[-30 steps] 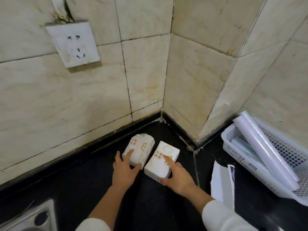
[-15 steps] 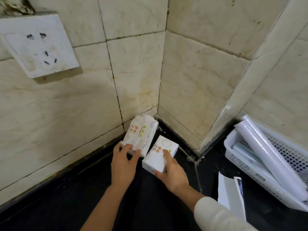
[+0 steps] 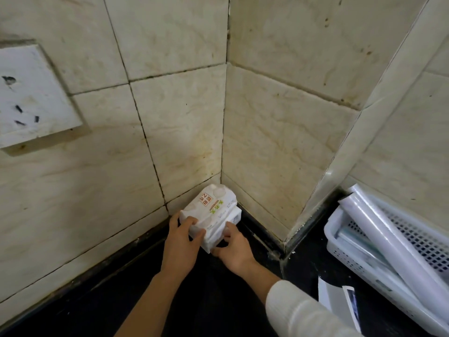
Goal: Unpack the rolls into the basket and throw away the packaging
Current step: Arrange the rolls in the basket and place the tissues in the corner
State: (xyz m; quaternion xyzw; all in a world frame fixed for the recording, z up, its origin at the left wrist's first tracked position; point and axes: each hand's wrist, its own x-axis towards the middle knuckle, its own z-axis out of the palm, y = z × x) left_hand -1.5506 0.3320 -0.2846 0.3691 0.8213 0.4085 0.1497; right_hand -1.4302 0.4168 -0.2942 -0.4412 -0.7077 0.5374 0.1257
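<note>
Long white rolls (image 3: pixel 398 242) lying in the white mesh basket (image 3: pixel 340 246) at right, torn packaging (image 3: pixel 340 299) flat on the black counter (image 3: pixel 194 300) just beside it — over in the tiled corner, two tissue packs stacked, top pack (image 3: pixel 210 207) on bottom pack (image 3: pixel 218 233), left hand (image 3: pixel 181 242) fingers curled on the top one, right hand (image 3: pixel 234 249) gripping the lower.

A single wide-angle view from a head-worn camera, looking forward and steeply down into a tiled wall corner (image 3: pixel 224 142) above a black counter (image 3: pixel 206 300). The camera sits close, with both forearms reaching in from the bottom edge. A wall socket (image 3: pixel 34 96) is cut off at left, a white basket (image 3: pixel 340 242) at right.
</note>
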